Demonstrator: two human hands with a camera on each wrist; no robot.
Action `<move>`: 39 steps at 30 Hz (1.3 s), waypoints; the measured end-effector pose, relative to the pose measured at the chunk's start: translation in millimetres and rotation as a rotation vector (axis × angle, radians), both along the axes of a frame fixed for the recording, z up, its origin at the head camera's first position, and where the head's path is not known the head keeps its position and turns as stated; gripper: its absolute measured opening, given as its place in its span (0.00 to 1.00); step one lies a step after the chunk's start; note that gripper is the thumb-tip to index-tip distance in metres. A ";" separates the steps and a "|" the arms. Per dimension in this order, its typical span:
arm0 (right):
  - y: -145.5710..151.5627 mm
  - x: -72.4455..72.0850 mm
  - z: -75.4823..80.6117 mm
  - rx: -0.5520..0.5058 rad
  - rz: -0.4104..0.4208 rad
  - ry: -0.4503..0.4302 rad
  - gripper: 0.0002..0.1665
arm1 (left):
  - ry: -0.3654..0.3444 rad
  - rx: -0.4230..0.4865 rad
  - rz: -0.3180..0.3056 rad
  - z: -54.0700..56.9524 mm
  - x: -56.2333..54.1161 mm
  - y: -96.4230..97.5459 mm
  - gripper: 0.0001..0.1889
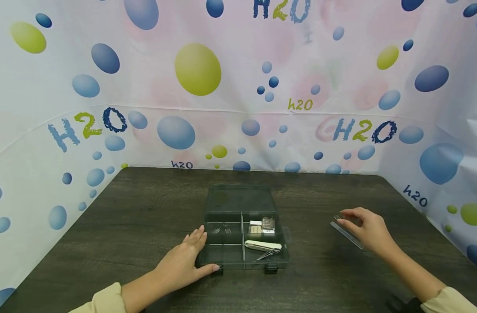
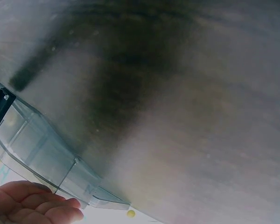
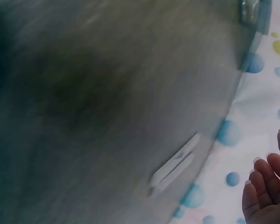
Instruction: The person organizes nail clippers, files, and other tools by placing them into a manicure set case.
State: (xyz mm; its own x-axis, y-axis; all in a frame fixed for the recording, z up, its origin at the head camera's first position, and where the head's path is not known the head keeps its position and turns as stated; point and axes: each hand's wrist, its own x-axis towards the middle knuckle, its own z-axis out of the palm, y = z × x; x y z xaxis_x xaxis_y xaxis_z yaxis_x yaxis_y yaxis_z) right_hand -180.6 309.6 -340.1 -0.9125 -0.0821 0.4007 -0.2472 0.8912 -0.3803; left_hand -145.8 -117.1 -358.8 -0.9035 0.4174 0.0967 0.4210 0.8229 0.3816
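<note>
A see-through grey plastic box (image 1: pixel 238 199) with dividers lies with its lid folded back. My left hand (image 1: pixel 181 261) rests along its left side, fingers extended and thumb at the front edge; in the left wrist view, the box (image 2: pixel 39 149) is beside the fingers. On the table to the right lies a slim silvery piece (image 1: pixel 345 234), seen in the right wrist view as two narrow pale strips (image 3: pixel 175 163) side by side. My right hand (image 1: pixel 369 230) hovers just by it, fingers loosely bent, nothing visible between them in the right wrist view.
In the box's right compartments are small square packs (image 1: pixel 261 226), a cream-handled folding tool (image 1: pixel 263 246) and a thin metal piece (image 1: pixel 265 255). Small clear bits (image 1: pixel 221 231) lie on the left. Dark latches (image 1: pixel 271 268) jut from the front. A printed curtain (image 1: pixel 238 87) surrounds the table.
</note>
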 end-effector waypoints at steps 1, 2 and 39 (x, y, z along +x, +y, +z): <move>3.5 1.1 -1.8 0.003 -0.010 -0.014 0.15 | 0.000 0.000 -0.002 0.0 0.0 0.0 0.44; 6.6 2.1 -3.4 0.006 -0.018 -0.026 0.15 | 0.001 -0.001 -0.004 0.0 0.0 0.0 0.44; 42.7 5.6 -36.8 0.025 -0.148 -0.401 0.21 | 0.011 -0.009 -0.005 -0.1 0.5 -0.2 0.44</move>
State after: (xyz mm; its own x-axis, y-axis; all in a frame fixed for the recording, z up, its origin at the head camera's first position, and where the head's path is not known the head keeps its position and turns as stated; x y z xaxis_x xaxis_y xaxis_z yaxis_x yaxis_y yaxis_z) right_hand -175.1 352.3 -376.9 -0.9984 0.0561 0.0118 0.0468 0.9160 -0.3985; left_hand -145.3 -117.3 -359.0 -0.9004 0.4229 0.1025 0.4292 0.8242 0.3694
